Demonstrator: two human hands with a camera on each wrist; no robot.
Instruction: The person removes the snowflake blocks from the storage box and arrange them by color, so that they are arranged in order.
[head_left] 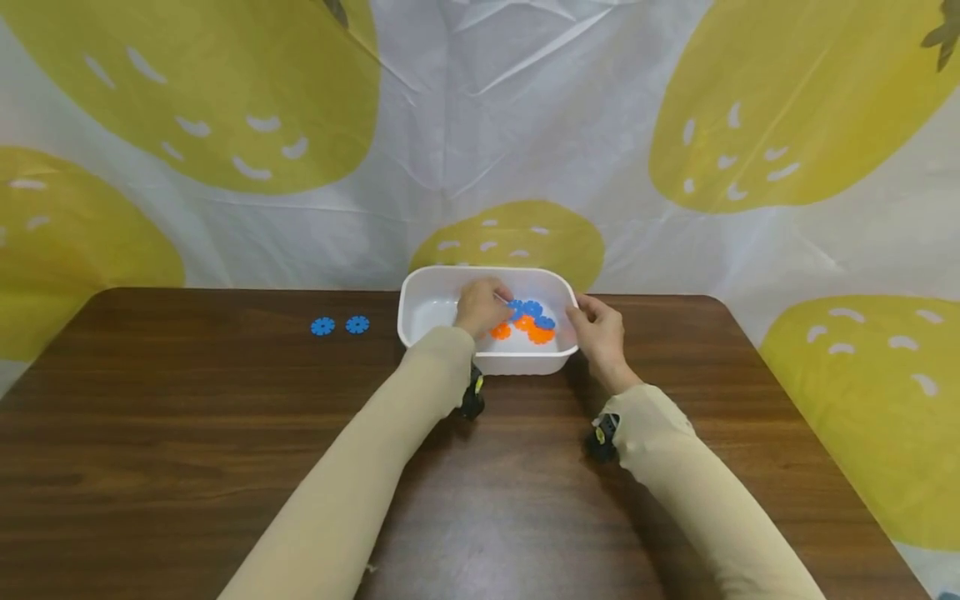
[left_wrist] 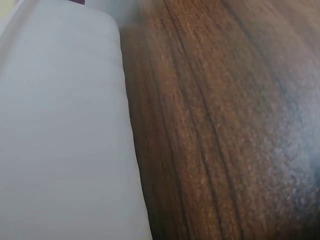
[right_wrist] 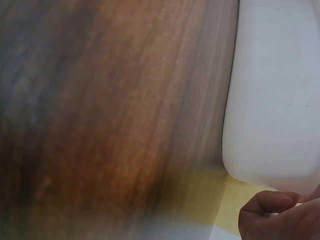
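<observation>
A white plastic basin stands at the back of the table, holding several notched plastic discs. Blue discs lie above orange discs in its right half. My left hand reaches into the basin from the front, bent fingertips beside the blue discs; whether they pinch one cannot be made out. At the basin's right end, my right hand grips the rim. Low in the right wrist view, the right hand's curled fingers show against the basin's corner. The left wrist view shows only the basin's outer wall and wood.
Two blue notched discs, a left one and a right one, lie flat on the dark wooden table, left of the basin. Behind the table's back edge hangs a white cloth with yellow fruit prints.
</observation>
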